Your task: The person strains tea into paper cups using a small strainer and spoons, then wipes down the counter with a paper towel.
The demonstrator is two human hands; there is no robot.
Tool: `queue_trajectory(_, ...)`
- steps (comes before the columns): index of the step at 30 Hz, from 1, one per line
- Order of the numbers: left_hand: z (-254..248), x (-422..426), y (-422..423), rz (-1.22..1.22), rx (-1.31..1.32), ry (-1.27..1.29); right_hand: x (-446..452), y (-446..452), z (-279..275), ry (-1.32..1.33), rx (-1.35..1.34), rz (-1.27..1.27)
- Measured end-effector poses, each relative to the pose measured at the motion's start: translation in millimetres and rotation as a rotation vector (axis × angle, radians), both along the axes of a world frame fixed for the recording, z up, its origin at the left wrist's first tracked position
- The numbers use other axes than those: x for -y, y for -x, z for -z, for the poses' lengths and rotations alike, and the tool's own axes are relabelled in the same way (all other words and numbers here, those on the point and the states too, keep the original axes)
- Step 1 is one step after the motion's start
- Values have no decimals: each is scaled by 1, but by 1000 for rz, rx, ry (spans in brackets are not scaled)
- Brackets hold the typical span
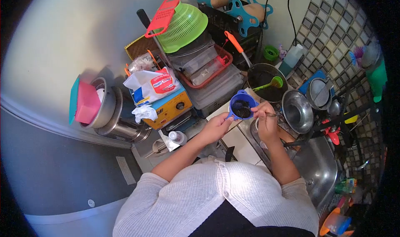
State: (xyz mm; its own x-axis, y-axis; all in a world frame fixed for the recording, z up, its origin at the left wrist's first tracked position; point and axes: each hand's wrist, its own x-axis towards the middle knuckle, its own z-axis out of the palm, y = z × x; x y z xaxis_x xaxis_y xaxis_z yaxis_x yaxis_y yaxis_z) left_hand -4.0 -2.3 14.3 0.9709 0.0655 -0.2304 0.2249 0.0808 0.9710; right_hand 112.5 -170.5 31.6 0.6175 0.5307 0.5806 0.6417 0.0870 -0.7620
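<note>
Tiled wall (330, 22) rose at two o'clock, left hand (218, 127) pinched a blue bowl (243, 96), right hand (267, 122) gripped a metal handle (272, 114), pan (262, 74) sat two o'clock from the bowl

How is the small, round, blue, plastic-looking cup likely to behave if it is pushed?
The cup is probably light and fairly stiff, since it looks like moulded plastic. A push might tip it and spill the dark contents, as it is open above.

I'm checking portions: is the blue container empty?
Not empty: the blue container, held by the left hand, shows dark contents inside; how full, cannot tell.
</note>
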Motion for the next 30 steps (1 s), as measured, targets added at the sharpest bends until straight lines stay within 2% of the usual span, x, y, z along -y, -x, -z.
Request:
queue_trajectory(3, 4, 1, -3, -92, 83, 21, -1, -4, -1, -36, 22, -6)
queue_trajectory(5, 4, -2, -4, -106, 80, 162, 0, 0, -8, -20, 33, 2)
queue_trajectory(15, 8, 3, -1, -101, 111, 135, 2, -2, -3, 37, 31, -4)
queue_trajectory(19, 9, 1, -3, -84, 97, 199, 0, -10, 4, 23, 98, 20)
queue_trajectory(21, 8, -1, -5, -74, 78, 244, 0, -12, 12, -133, -297, -34)
queue_trajectory(22, 6, -1, -6, -69, 75, 275, 1, -14, 12, -133, -297, -36)
queue_trajectory(24, 6, -1, -7, -68, 73, 307, 3, -20, 13, -551, -687, -153)
queue_trajectory(25, 8, 0, -8, -92, 69, 319, 5, -23, 11, -549, -688, -156)
queue_trajectory(27, 14, -1, -9, -114, 66, 331, 11, -29, 8, -773, -808, -156)
queue_trajectory(30, 21, -1, -8, -96, 21, 355, 17, -36, 15, -768, -761, -66)
